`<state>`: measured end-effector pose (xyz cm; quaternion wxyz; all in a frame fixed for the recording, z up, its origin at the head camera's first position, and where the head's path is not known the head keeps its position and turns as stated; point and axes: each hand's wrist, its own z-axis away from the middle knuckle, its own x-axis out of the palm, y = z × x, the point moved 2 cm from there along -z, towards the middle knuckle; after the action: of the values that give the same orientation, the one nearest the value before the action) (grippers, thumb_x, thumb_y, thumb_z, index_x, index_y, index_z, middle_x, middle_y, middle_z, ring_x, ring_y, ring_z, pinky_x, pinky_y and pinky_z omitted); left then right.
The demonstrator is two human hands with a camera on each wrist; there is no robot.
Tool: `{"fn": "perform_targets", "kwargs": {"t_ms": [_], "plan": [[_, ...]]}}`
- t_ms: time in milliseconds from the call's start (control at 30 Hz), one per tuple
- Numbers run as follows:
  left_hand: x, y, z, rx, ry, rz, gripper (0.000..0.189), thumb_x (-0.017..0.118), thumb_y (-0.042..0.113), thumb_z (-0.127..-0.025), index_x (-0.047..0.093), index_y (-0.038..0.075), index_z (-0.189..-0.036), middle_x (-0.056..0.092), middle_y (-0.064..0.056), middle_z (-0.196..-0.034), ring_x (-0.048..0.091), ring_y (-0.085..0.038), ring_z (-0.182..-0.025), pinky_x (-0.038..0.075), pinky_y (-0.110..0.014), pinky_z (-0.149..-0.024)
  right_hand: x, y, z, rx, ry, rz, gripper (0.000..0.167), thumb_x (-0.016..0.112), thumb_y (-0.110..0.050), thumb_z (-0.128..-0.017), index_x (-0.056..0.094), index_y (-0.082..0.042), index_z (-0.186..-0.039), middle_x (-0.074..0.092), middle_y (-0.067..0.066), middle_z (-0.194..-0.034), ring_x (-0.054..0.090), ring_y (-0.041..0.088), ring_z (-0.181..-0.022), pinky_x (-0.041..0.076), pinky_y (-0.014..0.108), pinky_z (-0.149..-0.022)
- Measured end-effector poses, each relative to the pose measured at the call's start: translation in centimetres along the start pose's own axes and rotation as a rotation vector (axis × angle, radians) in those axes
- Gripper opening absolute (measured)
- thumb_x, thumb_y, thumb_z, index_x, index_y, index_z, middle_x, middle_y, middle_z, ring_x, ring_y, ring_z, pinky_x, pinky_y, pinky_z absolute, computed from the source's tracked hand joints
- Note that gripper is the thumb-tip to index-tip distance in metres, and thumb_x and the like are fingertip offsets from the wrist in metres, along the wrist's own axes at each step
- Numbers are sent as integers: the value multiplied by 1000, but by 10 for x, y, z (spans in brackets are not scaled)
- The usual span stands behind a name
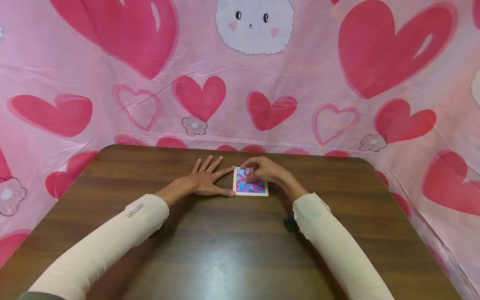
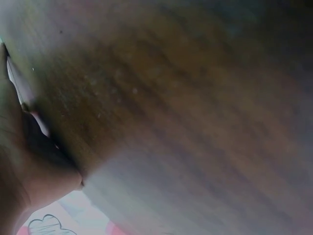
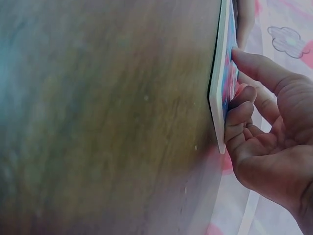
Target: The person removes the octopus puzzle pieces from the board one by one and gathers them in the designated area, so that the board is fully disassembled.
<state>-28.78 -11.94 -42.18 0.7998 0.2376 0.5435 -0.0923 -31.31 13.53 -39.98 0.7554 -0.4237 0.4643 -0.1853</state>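
Observation:
A small square picture board (image 1: 252, 187) with a pale wooden border lies flat on the table. Its picture has pink-red curling shapes over blue and purple. My left hand (image 1: 204, 181) lies spread on the wood, thumb and forefinger tips meeting the board's left edge. Over the board my right hand (image 1: 264, 168) is bent, thumb tip on the picture and a gap between thumb and forefinger. In the right wrist view, the right hand (image 3: 274, 122) has its lower fingers curled against the board (image 3: 222, 83); nothing held shows. The left wrist view catches only part of the left hand (image 2: 29, 166).
The brown wooden table (image 1: 225, 241) has rounded far corners. Behind it and at both sides hangs a pink cloth (image 1: 232, 66) printed with hearts. A dark wrist device (image 1: 290, 221) sits under the right sleeve.

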Motion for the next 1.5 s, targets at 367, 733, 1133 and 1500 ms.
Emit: {"fn": "perform_targets", "kwargs": {"t_ms": [367, 733, 1133, 1500], "plan": [[-3, 1, 2, 3, 1, 66, 110, 51, 101, -90, 15, 50, -180, -12, -5, -193, -22, -42, -177, -20, -71, -137, 2, -2, 2, 18, 25, -17, 47, 85, 0, -95, 70, -3, -139, 60, 2, -98, 56, 18, -95, 51, 25, -87], [-2, 0, 1, -3, -7, 20, 104, 50, 97, -95, 10, 52, -180, -17, -3, -192, -23, -40, -177, -19, -71, -138, 5, -6, 3, 71, 88, 2, 31, 79, -15, -105, 66, -8, -132, 60, 3, -98, 57, 17, -92, 49, 28, -83], [0, 0, 0, 66, 16, -53, 104, 47, 94, -99, 9, 45, -182, -11, 2, -193, -19, -35, -178, -14, -62, -143, 9, -6, 2, 134, 140, -35, 28, 72, -15, -108, 62, -3, -131, 61, 6, -105, 60, 17, -93, 49, 25, -78], [0, 1, -4, 128, 26, -60, 106, 47, 91, -101, 11, 36, -184, -2, -1, -193, -10, -34, -180, -6, -58, -145, 8, -5, 2, 155, 140, -102, 25, 69, -12, -110, 60, -1, -130, 64, 8, -108, 61, 15, -86, 51, 23, -71]]}}
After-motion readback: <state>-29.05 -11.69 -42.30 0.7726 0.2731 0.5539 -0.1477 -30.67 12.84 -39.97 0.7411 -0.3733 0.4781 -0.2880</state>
